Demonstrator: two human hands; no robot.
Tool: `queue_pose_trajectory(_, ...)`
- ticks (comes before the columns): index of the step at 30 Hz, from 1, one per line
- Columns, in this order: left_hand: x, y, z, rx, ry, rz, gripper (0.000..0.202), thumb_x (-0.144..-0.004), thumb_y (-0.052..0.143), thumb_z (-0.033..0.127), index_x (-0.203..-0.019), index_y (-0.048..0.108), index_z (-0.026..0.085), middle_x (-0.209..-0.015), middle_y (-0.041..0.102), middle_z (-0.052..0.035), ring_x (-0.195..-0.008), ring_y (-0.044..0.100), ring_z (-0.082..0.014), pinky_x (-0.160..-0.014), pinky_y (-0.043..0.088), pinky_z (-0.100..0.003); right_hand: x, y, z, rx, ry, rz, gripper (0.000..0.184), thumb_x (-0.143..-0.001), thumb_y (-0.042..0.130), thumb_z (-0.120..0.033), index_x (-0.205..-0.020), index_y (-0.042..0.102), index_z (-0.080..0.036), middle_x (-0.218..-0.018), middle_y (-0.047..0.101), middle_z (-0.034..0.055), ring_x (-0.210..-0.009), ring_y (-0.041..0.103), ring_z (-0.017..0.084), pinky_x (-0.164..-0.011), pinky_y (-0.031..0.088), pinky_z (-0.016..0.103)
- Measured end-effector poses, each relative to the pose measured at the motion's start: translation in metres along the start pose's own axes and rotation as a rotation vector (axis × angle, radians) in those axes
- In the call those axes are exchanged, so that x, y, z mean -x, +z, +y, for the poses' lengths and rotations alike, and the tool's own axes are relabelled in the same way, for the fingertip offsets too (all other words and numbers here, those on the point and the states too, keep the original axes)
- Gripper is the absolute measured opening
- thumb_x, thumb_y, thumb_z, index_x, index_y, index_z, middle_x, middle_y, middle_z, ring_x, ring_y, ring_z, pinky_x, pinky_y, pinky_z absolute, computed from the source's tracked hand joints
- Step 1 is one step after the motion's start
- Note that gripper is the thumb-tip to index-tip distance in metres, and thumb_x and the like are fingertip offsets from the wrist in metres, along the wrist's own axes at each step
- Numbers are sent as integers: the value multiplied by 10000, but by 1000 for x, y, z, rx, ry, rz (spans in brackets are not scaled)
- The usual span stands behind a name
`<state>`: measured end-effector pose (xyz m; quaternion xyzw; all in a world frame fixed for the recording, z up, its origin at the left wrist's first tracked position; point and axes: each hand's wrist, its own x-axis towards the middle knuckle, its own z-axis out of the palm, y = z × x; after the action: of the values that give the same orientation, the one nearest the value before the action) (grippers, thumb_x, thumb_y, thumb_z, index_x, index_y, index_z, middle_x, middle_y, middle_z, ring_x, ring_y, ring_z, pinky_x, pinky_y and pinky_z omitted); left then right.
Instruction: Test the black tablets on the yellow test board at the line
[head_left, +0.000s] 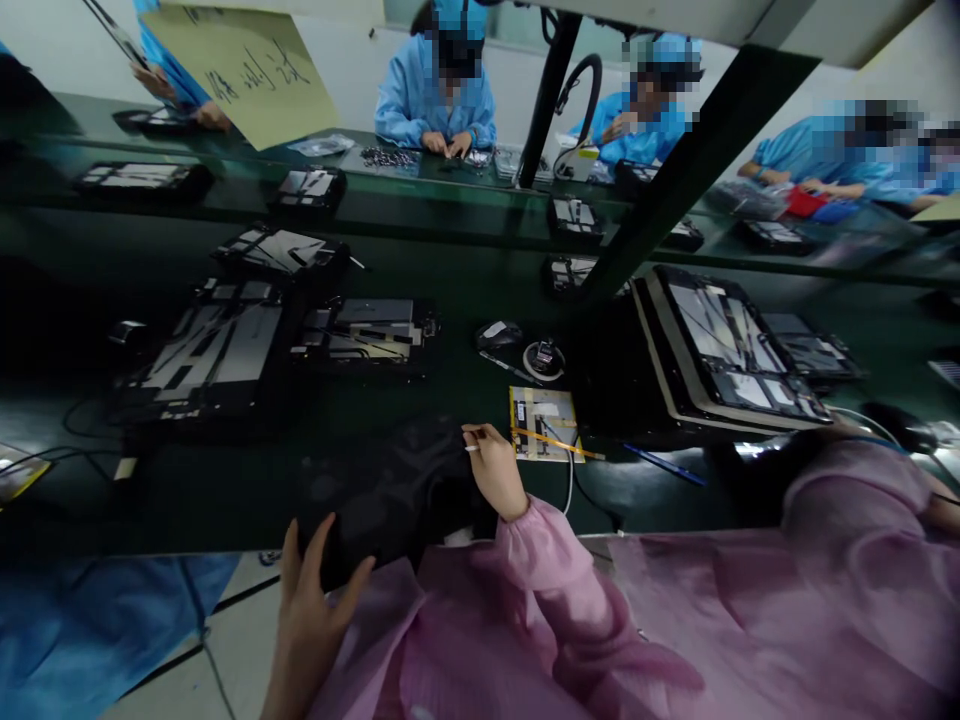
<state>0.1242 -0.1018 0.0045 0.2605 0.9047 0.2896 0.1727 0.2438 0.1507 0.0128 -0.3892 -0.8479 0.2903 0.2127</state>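
A dark, flat, tablet-like panel (382, 485) lies at the bench's near edge, in front of my body. My left hand (311, 590) is at its near left corner, fingers and thumb spread apart against the edges. At the far right corner is my right hand (495, 468), its fingertips pinched together. Something small and white shows at those fingertips, too small to name. Right of that hand lies a yellow-edged battery-like pack (544, 410) with an orange strip (555, 442) across it. The panel's near right part is in shadow.
Opened tablets lie at left (214, 345) and centre-left (367, 330); a tall stack (720, 330) stands at right. A mouse (499, 335), a white ring-shaped item (544, 360) and a blue pen (664, 463) lie between. A pink-sleeved co-worker (862, 500) sits close at right. Slanted post (675, 190) overhead.
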Motion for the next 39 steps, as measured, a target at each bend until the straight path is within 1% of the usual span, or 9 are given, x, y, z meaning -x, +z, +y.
queue_pose_trajectory(3,0,-1,3,-131,69,-135,772,-816,521,610,-1453,328,220,-1582,18,-196,-1441,124,-436,-1027,398,-569,4,2,8,-102,27,71,260,-945,441,-181,-986,698,-165,-984,705,103,-894,688,201,-827,528,299)
queue_pose_trajectory(7,-16,-17,-3,-346,153,-183,712,-848,458,582,-1446,353,208,-1544,186,-234,-1393,263,-457,-960,440,-584,4,3,9,-131,51,103,260,-926,445,-167,-969,702,-164,-958,721,108,-885,693,211,-810,534,313)
queue_pose_trajectory(13,-35,-33,1,-540,340,-135,643,-869,442,557,-1390,447,180,-1507,328,-209,-1295,448,-400,-907,502,-513,3,0,14,-206,58,118,262,-924,445,-175,-1004,695,-181,-987,730,93,-916,693,210,-826,532,308)
queue_pose_trajectory(19,-61,-25,-5,-583,611,-133,550,-910,435,472,-1416,421,257,-1555,277,-127,-1304,446,-369,-918,512,-492,2,-7,23,-223,107,168,275,-916,435,-194,-1016,691,-197,-981,724,88,-910,688,217,-836,536,339)
queue_pose_trajectory(23,-93,-37,-6,-564,736,-94,518,-939,392,463,-1390,444,212,-1509,350,-152,-1289,467,-345,-961,496,-477,-2,-6,21,-297,136,168,265,-913,441,-231,-1045,667,-187,-995,709,87,-898,685,206,-823,546,330)
queue_pose_trajectory(27,-113,-37,65,-554,901,-71,481,-941,414,464,-1340,493,206,-1460,414,-155,-1347,379,-371,-1017,432,-543,-3,-17,21,-428,204,108,283,-922,441,-289,-1121,614,-188,-956,702,69,-788,692,180,-715,567,300)
queue_pose_trajectory(32,-126,33,190,-432,1297,-282,220,-955,441,204,-1132,565,163,-1207,600,-100,-1150,544,-245,-1006,448,-417,3,-42,28,-449,286,150,233,-900,490,-332,-1049,612,-200,-927,693,60,-739,675,171,-608,555,267)
queue_pose_trajectory(35,-135,75,216,-442,1378,-427,138,-934,470,153,-1038,559,139,-1044,622,-87,-1002,590,-216,-909,494,-367,8,-49,33,-467,313,179,213,-894,489,-314,-1036,602,-202,-916,678,54,-740,667,167,-585,559,260)
queue_pose_trajectory(39,-138,93,216,-345,1400,-492,153,-954,442,161,-1075,533,144,-1048,595,-76,-988,580,-191,-864,507,-322,22,-56,42,-491,333,193,269,-889,513,-293,-1141,559,-210,-917,673,55,-763,673,172,-587,572,262)
